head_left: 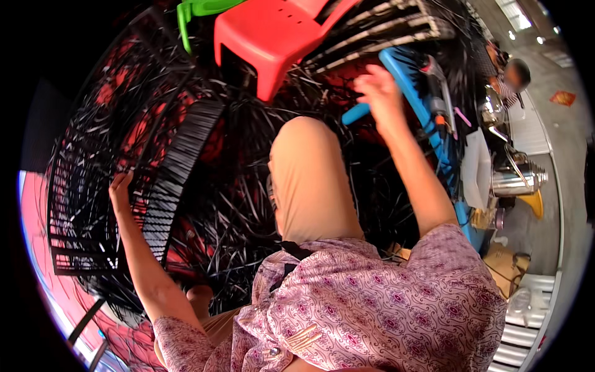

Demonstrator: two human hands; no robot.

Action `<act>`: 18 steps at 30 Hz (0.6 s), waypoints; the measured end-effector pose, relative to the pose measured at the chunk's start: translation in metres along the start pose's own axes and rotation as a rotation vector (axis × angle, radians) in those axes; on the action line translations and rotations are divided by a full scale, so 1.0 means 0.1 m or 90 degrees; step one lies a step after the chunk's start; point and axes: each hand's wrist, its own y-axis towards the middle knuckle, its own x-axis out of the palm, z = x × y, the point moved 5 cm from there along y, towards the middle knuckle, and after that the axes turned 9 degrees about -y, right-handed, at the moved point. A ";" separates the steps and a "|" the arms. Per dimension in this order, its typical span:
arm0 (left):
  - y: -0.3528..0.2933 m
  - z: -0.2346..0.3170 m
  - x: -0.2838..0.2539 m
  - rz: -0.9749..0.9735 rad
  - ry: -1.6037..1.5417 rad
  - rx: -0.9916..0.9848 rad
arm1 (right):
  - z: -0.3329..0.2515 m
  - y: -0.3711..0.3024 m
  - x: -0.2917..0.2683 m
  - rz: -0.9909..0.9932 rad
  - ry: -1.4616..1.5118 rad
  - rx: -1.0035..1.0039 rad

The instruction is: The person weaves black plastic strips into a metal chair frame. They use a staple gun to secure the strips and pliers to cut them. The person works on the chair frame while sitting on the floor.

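Left grip curled at the black frame, fingers small and dark there; cannot tell whether they pinch a bar, a strip or nothing. Right grip spread, fingers apart and motion-blurred, raised to the right of the red chair, nothing seen in it

Black frame: left of the red chair and nearer the wearer, reaching round toward the lower left

Progress, by judgement: part-way. The long band on the frame's side toward the red chair is set closely with dark strips, row beside row, and reads as done. Further left of the chair the lattice is open, bars showing with gaps between; I'd count that as the part left. No finished edge to be made out

Stock: loose black strips in a tangled heap, below the red chair and to both sides of it, so plenty of material lies unused

Around: green chair just left of the red chair; blue plastic furniture to its right, hand tools beside it
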 end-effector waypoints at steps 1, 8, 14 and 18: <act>-0.02 0.07 0.07 0.018 0.002 -0.054 | 0.18 0.11 -0.59 0.091 -0.077 -0.054; -0.26 0.52 -0.06 0.119 0.313 -0.032 | 0.94 1.17 -2.69 0.189 -0.735 -0.065; -0.07 0.44 0.12 -0.003 0.318 0.051 | 2.09 2.16 -3.43 -0.019 -0.581 0.055; 0.11 0.29 0.05 0.003 0.295 0.041 | 2.16 2.12 -3.48 0.019 -0.374 0.032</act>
